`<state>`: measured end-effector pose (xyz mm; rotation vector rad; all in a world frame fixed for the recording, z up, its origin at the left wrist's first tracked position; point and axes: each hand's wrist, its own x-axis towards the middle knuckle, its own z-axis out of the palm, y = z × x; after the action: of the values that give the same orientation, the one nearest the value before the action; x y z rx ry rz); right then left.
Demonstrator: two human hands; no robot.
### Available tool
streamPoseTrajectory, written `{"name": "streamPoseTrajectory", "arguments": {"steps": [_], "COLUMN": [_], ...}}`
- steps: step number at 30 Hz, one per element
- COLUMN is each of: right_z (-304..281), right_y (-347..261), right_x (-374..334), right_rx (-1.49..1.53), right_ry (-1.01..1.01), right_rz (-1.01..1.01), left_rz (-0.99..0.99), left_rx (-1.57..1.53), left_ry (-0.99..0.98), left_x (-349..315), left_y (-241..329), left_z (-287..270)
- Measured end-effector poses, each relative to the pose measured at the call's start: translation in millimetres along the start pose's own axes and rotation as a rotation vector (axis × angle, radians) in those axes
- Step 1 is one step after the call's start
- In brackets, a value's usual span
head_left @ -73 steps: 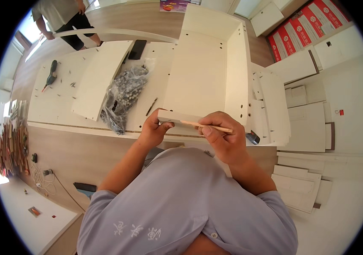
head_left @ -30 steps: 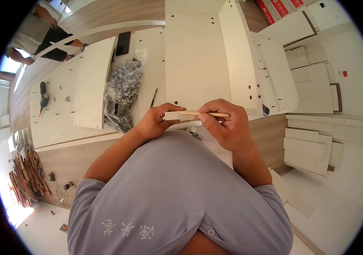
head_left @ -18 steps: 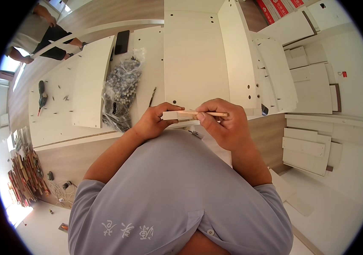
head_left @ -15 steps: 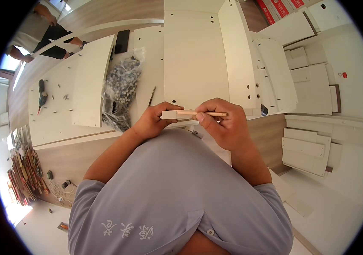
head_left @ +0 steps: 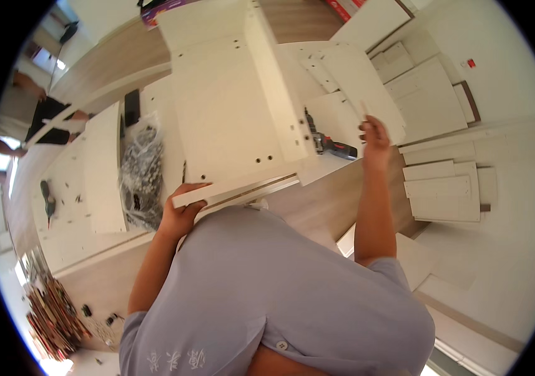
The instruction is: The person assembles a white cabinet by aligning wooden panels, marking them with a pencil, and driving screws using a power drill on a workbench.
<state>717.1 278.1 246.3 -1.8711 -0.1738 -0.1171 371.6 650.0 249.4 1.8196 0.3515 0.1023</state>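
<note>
Left hand [head_left: 183, 213] is wrapped tight round the near end of a narrow white strip [head_left: 236, 191], grip closed, thumb on top. The strip runs along the near edge of the big white panel assembly [head_left: 230, 119], touching it or just under it; can't tell which.

Right hand [head_left: 375, 141] is well off to the right w/ fingers half curled, fingertips at the edge of a loose white board [head_left: 367, 94]. Whether that grip actually pinches anything, can't tell.

A red and black power drill [head_left: 330, 147] lies btwn the assembly and the right hand, just beside the assembly's upright side wall. Left of the assembly: clear bag of hardware [head_left: 142, 172], then a long white plank [head_left: 104, 169] set on its flat.

Open wooden floor [head_left: 336, 200] shows near the person's right elbow; more white boards stacked [head_left: 446, 188] further right crowd that side.
</note>
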Motion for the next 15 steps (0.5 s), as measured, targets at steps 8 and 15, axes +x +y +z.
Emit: {"name": "streamPoseTrajectory", "arguments": {"steps": [8,15], "right_z": [5,16], "right_y": [163,146], "right_x": [44,20], "right_rx": [-0.737,-0.796], "right_ry": [-0.396,-0.489], "right_rz": [-0.041,-0.196], "left_rz": [0.008,-0.049], "left_rx": [-0.052,-0.085], "left_ry": [0.155,0.232], "left_x": [-4,-16], "left_y": [-19,-30], "left_z": [15,20]}}
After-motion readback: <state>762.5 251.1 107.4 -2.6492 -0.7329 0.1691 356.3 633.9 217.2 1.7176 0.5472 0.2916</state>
